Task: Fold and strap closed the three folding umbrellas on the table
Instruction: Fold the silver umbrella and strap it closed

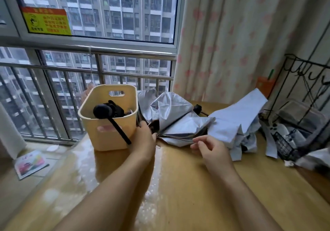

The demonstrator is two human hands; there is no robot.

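Note:
A silver-grey folding umbrella (175,118) lies loosely collapsed on the wooden table (187,186), its black handle (197,108) pointing away. My left hand (144,137) grips the bunched end of its canopy and ribs beside the basket. My right hand (211,147) pinches a thin rib at the canopy's near edge. A pale lavender umbrella (237,121) lies crumpled to the right. A black folded umbrella (109,112) stands in the yellow basket (107,136), its strap (120,131) hanging over the rim.
A black wire rack (301,123) with cloth in it stands at the table's right edge. A window with a metal railing (89,52) and a flowered curtain (241,39) are behind. A booklet (30,164) lies on the floor to the left.

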